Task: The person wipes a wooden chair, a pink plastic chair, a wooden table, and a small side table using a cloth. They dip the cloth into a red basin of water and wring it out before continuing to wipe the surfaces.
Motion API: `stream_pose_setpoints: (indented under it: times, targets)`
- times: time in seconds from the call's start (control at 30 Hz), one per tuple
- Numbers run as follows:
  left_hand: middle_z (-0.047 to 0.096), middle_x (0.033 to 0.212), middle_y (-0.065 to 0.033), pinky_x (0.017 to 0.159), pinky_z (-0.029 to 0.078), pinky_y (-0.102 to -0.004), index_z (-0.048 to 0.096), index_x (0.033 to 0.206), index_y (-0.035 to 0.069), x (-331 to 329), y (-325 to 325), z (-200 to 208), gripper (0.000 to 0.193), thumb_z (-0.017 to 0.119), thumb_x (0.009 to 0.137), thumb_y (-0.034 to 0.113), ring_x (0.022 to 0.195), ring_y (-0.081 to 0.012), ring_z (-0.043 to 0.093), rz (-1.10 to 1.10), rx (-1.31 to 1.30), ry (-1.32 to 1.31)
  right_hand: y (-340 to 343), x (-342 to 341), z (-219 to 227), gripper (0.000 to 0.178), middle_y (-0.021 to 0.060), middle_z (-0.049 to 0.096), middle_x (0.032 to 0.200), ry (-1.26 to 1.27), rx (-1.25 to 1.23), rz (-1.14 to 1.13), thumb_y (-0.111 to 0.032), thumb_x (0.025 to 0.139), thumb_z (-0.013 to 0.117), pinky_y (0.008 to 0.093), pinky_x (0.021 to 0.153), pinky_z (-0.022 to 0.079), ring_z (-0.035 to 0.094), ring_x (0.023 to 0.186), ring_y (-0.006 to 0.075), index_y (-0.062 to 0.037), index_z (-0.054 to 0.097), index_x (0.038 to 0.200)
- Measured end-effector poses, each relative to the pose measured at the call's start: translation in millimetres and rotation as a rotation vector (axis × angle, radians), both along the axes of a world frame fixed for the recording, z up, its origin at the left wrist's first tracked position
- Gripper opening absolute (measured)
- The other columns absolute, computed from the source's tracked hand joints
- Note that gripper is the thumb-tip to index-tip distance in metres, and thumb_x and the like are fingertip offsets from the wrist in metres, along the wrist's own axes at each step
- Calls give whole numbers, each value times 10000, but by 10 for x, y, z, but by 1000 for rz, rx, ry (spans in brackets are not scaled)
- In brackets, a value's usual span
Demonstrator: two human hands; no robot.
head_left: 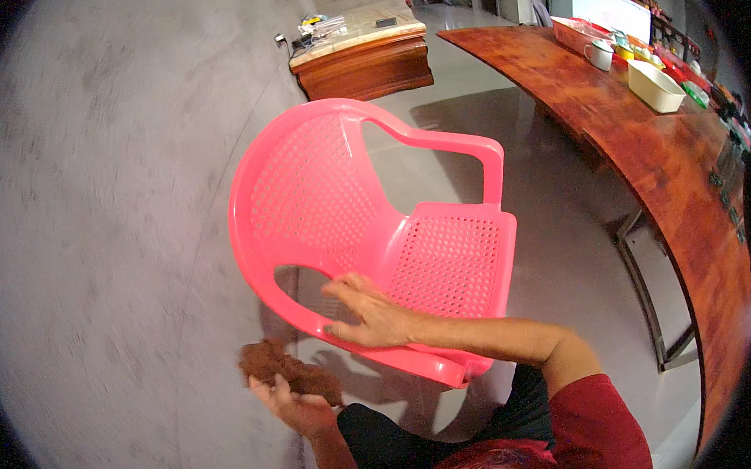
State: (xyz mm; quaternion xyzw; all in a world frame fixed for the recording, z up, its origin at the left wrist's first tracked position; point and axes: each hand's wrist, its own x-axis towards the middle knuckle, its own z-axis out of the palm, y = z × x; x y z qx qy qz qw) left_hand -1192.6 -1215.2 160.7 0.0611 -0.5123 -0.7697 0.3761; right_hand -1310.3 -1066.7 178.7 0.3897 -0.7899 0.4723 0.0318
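A pink plastic armchair (305, 196) with a perforated back and seat stands in front of me, turned to the right. My left hand (295, 408) is closed around a bunched brown cloth (285, 371), just outside the chair's near armrest. Across the body comes my right forearm, and my right hand (375, 315) lies over that near armrest. Its thumb touches the armrest's top and its fingers stretch out loosely over the opening below the backrest, slightly blurred.
A long reddish-brown wooden table (634, 153) curves along the right, with a metal leg frame (651, 305) beneath. On it are a cream tub (655, 86), a white mug (599, 55) and several dishes. Behind the chair stands a wooden cabinet (367, 69). A grey wall (119, 205) fills the left.
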Motion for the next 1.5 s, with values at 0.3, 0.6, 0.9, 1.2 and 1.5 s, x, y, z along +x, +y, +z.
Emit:
stream_pose_setpoints:
  times: [0.3, 0.6, 0.9, 1.2, 1.5]
  targets:
    - [443, 1341, -174, 1043, 320, -428, 424, 1323, 12, -324, 386, 867, 667, 673, 722, 162, 1255, -300, 418, -707, -665, -12, 384, 215, 276, 527, 147, 499, 1214, -303, -856, 108, 48, 804, 538, 374, 972, 406, 499, 1173, 289, -86, 448, 1306]
    - [627, 822, -74, 793, 367, -412, 605, 713, 95, -532, 721, 301, 108, 642, 723, 197, 802, -228, 574, -128, -1646, -100, 782, -285, -1473, 428, 138, 502, 1065, 357, 357, -198, -150, 775, 574, 426, 818, 405, 474, 1012, 319, -135, 502, 1197]
    - [425, 519, -12, 598, 272, -363, 460, 535, 132, -607, 632, 229, 268, 679, 664, 216, 509, -218, 429, -191, -1645, -76, 710, -1428, -1758, 398, 114, 503, 1083, 465, 462, -428, -207, 842, 491, 437, 854, 377, 471, 1059, 281, -202, 483, 1239]
    - [415, 525, -30, 605, 283, -363, 452, 539, 108, -547, 614, 176, 201, 622, 646, 121, 520, -233, 407, -153, -1534, -99, 1730, -1623, -1687, 383, 96, 488, 1080, 458, 748, -844, -191, 852, 475, 491, 886, 345, 456, 1053, 261, -247, 468, 1231]
    - [430, 530, -37, 630, 293, -365, 421, 536, 97, -571, 665, 200, 230, 611, 661, 131, 530, -233, 415, -151, -1581, -89, 1666, -286, -1641, 290, 112, 499, 1079, 231, 534, -1059, -155, 792, 510, 550, 834, 360, 454, 1057, 304, -154, 552, 1079]
